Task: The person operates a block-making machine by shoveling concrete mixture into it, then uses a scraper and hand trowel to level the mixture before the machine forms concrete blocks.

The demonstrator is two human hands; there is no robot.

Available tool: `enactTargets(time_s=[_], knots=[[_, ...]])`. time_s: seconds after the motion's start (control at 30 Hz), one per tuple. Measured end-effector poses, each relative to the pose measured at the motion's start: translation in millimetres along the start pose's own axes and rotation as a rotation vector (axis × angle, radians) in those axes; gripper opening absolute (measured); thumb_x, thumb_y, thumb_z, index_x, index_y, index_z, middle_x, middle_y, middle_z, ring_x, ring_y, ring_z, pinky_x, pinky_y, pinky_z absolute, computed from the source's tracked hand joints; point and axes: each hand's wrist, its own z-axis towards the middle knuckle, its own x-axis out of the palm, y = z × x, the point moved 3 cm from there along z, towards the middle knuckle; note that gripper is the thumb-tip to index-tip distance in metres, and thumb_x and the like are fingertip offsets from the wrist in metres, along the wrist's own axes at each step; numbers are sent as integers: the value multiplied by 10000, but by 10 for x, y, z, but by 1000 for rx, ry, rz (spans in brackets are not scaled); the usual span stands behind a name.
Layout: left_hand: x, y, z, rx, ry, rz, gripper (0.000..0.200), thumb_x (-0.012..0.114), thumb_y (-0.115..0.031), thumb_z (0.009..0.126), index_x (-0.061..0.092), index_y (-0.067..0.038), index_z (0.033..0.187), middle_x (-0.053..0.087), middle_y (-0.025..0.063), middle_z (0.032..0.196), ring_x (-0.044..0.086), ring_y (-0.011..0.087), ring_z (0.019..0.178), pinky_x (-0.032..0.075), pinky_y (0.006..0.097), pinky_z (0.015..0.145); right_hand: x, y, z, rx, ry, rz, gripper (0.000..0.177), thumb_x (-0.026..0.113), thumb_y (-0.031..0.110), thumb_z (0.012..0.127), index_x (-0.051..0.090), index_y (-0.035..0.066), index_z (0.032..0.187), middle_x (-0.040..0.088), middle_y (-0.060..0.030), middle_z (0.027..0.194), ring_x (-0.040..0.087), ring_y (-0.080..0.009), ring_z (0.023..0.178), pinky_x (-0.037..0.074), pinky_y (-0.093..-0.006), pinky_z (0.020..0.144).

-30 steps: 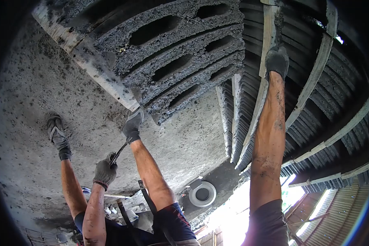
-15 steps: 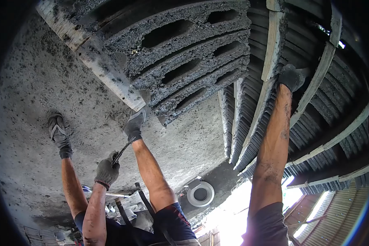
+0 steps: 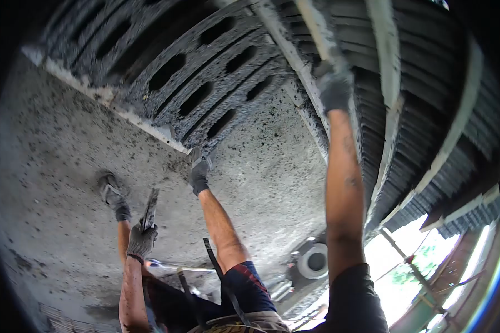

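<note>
Left hand (image 3: 141, 240) fingers wrap a flat metal bar (image 3: 150, 208) (it juts past the knuckles); right hand (image 3: 334, 89) curls around a wooden board (image 3: 316, 33).

This is a block-making yard, an open-sided workshop rather than a home. Grey hollow concrete blocks (image 3: 205, 83) with oval cores sit fresh on a pale wooden board (image 3: 150, 125) laid on a rough grey concrete floor (image 3: 55, 166) speckled with dark grit. To the right, many more dark blocks (image 3: 428, 127) stand in rows on long pale wooden planks (image 3: 389, 61). The gloved left hand (image 3: 141, 240) holds a flat dark metal tool (image 3: 150, 208). Daylight (image 3: 394, 266) floods in at the lower right, beside what may be corrugated sheeting, though that edge is blurred.
</note>
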Motion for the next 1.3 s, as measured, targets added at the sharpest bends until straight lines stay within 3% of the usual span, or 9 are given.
enactTargets(time_s=[0.13,0.37,0.43,0.53,0.6,0.8,0.93,1.2,1.3], knots=[[-389,-847,-651,56,-168,158,107,642,-94,786,573,-52,856,549,6,611,513,106,483,407,259,436,-446,420,-1084,230,139,361,390,565,150,869,511,68,1246,633,-217,858,609,-402,749,496,-465,658],[-1287,-1078,-1271,-39,-332,360,73,555,-76,777,504,-70,725,486,19,549,459,149,411,349,302,370,-1468,1346,-4410,720,1328,464,519,449,368,867,481,116,1320,475,-186,1338,463,-325,1234,351,-411,1047],[-1361,-1214,-1535,-41,-291,608,95,523,-60,772,526,-38,864,519,48,564,504,168,429,399,335,376,-1888,1743,-5194,811,1189,468,499,517,261,857,485,84,1322,574,-183,1235,568,-290,1124,439,-384,959],[-1416,-1488,-1944,-79,-196,925,273,546,-33,758,530,-16,1030,580,100,623,579,208,486,454,364,396,-2718,2362,-5568,1503,1136,783,471,541,190,856,499,89,1314,667,-159,974,665,-238,801,533,-360,718],[-1361,-1688,-2203,-59,-190,1011,283,550,-23,757,529,-18,1039,580,105,628,578,208,487,451,365,392,-2670,2796,-6181,1705,745,976,466,538,151,854,499,85,1314,646,-109,779,612,-183,576,511,-330,539],[-1104,-1941,-2715,141,-187,1180,181,584,-7,759,559,51,928,579,166,603,570,268,457,455,399,386,-2952,3676,-6489,1801,699,1141,483,520,165,850,486,90,1326,651,-106,817,627,-199,610,515,-341,533],[-762,-1853,-2731,115,-192,1355,241,539,-39,797,465,-72,1024,554,115,622,553,234,473,405,387,365,-2958,3763,-6764,1791,623,1201,482,509,181,855,479,105,1330,640,-88,770,610,-198,574,503,-352,502],[727,-903,-3104,412,-94,1525,257,569,-82,773,521,-13,1016,576,109,611,553,219,436,411,376,355,-3260,3418,-8089,2063,20,1489,526,481,195,860,400,184,1380,562,-48,652,549,-191,478,467,-352,455],[909,-607,-2257,622,-23,1723,267,568,-110,776,508,1,1011,574,104,593,534,224,403,401,369,328,-3421,3286,-8624,2144,-70,1499,522,487,187,860,406,200,1375,564,-55,653,554,-198,475,473,-356,449]])
